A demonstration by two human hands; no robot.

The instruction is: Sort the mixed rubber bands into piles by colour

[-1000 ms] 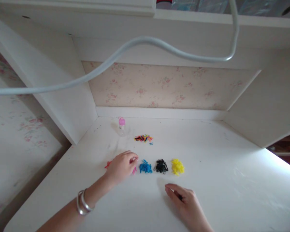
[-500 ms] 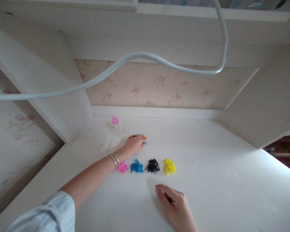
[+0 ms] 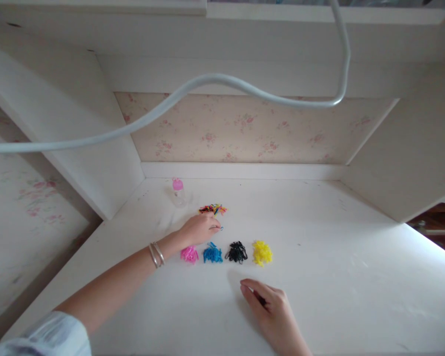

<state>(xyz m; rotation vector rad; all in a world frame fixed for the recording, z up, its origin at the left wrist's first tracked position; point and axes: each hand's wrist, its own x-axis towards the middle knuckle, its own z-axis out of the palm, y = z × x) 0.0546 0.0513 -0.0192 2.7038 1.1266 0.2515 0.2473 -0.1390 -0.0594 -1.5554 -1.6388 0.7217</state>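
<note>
My left hand hovers low over the white desk, just in front of a small mixed pile of coloured bands. Its fingers are pinched together on something too small to name. In front of it lie sorted heaps in a row: pink, blue, black and yellow. My right hand rests on the desk nearer to me, below the black heap, fingers curled with something small and dark between them. Two silver bangles sit on my left wrist.
A small clear bottle with a pink cap stands at the back left. A grey cable hangs across the view above. White side panels and floral back wall enclose the desk.
My left hand left the pink heap, reached back to the mixed pile, and now has drawn slightly towards me with fingers pinched. My right hand has stayed in place.
</note>
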